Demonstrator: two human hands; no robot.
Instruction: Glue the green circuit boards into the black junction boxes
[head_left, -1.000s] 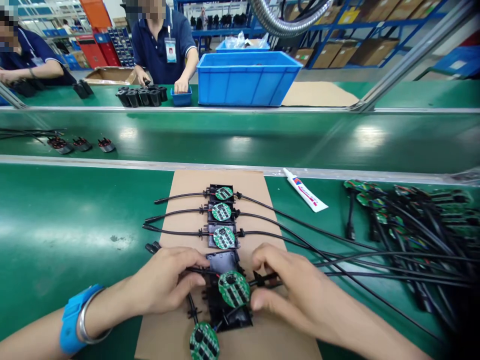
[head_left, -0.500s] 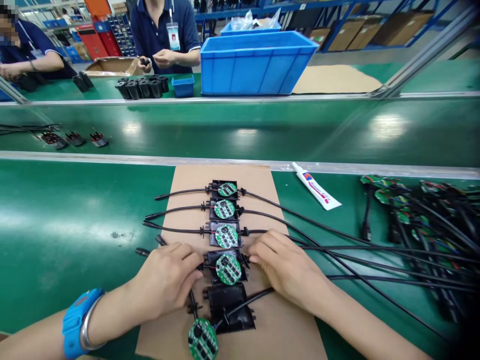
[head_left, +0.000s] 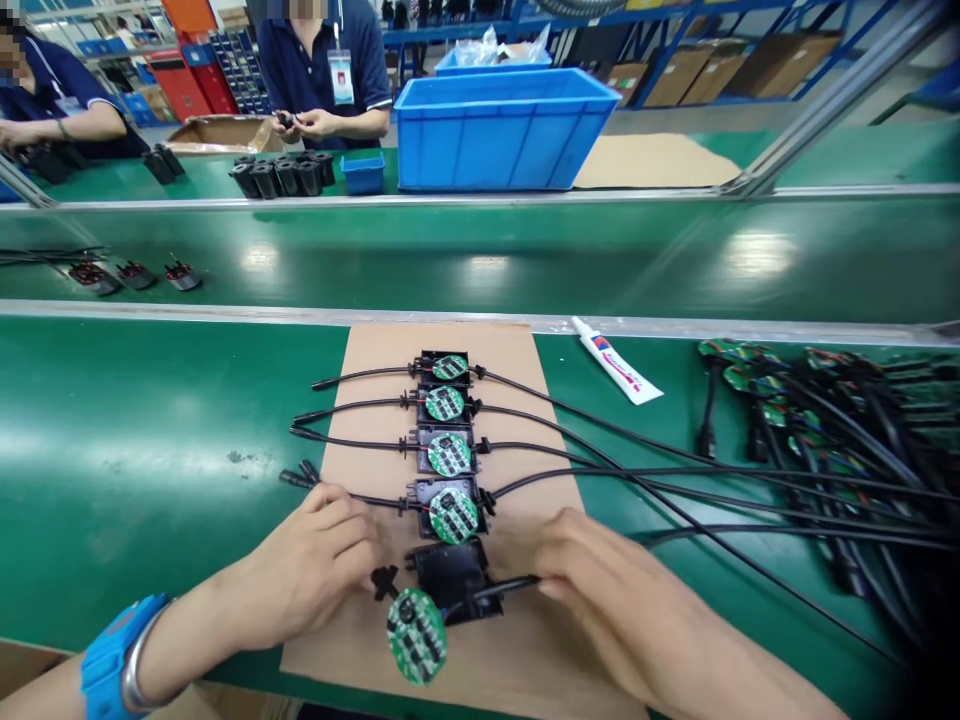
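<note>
A green round circuit board (head_left: 417, 637) with black cables on both sides is at the near end of the cardboard, overlapping the lower left of a bare black plastic housing (head_left: 454, 575). My right hand (head_left: 600, 590), slightly blurred, pinches its right-hand black cable (head_left: 514, 584). At the left, my left hand (head_left: 322, 560) is closed around the board's short cable, whose black grommet (head_left: 384, 581) sticks out by the fingertips. Beyond, several housings in a column hold round boards, the nearest being a green circuit board (head_left: 453, 515) with cables out both sides.
Under the housings lies a cardboard sheet (head_left: 517, 370). A white tube (head_left: 619, 362) rests right of it, and a pile of cabled boards (head_left: 817, 440) lies farther right. Across the belt (head_left: 360, 245), a blue bin (head_left: 502, 130) stands near two people at work.
My hands have left the fourth housing, where the board and cables now lie in line. Both have come nearer, to the fifth board's cables, and that board has shifted up and right.
</note>
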